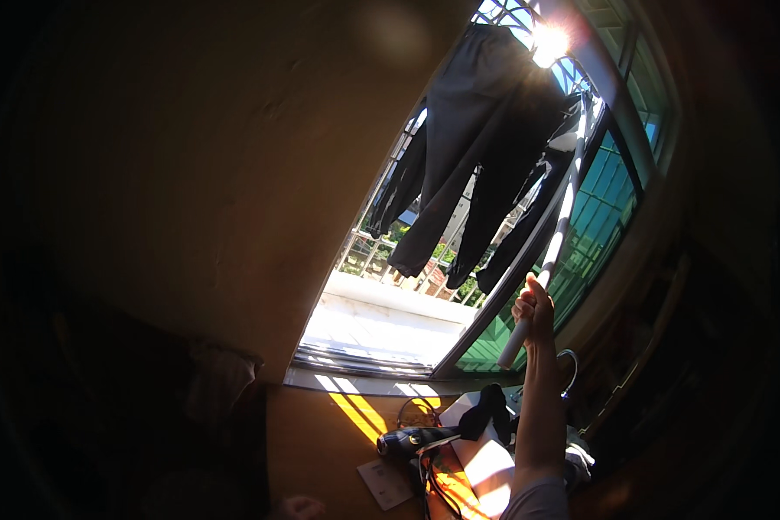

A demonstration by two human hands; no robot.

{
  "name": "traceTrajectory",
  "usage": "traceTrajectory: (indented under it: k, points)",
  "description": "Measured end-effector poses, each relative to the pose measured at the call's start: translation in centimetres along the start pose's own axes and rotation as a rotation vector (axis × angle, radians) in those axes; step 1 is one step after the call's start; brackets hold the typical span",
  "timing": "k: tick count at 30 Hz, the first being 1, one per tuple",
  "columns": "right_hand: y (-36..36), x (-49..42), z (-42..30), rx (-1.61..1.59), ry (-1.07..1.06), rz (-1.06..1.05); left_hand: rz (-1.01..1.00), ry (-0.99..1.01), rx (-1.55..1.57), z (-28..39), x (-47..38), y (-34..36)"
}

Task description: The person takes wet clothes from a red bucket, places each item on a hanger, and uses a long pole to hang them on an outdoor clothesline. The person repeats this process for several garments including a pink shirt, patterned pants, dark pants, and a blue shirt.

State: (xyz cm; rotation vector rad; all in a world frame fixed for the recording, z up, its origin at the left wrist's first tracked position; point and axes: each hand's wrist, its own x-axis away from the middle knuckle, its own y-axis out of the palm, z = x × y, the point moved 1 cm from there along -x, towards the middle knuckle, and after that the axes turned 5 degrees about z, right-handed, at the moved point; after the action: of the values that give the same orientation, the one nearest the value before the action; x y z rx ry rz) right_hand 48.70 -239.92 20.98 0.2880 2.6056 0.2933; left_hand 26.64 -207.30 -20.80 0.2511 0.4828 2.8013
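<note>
Raised in front of the window, my right hand [533, 309] grips a long pale pole [562, 221] near its lower end. The pole slants up to the top of the window opening, where its far tip is lost among dark clothes and glare. Dark trousers [468, 117] hang there, and more dark garments [530, 214] hang behind and beside them. What they hang from cannot be made out. My left hand [302, 507] is low at the bottom edge, in shadow and partly cut off, so its fingers are unclear.
Metal window bars [370, 260] stand beyond a white sill [390, 318]. A green-tinted glass pane [598, 214] is at the right. Below, a wooden tabletop [318, 442] holds a hair dryer [409, 441], a dark cloth [487, 413] and a white card-like item [385, 484]. A curved metal tap [572, 367] stands behind my forearm.
</note>
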Motion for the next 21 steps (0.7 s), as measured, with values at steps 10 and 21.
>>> traceTrajectory:
  k: [10,21]
  points:
    - [-2.8,0.5,1.6,0.441,-0.065,0.334,0.027,-0.023,-0.001,-1.3,1.0,-0.2]
    - [2.6,-3.7,-1.6,0.061,0.034,0.229,0.020,-0.053,0.050,-1.6,0.4,1.1]
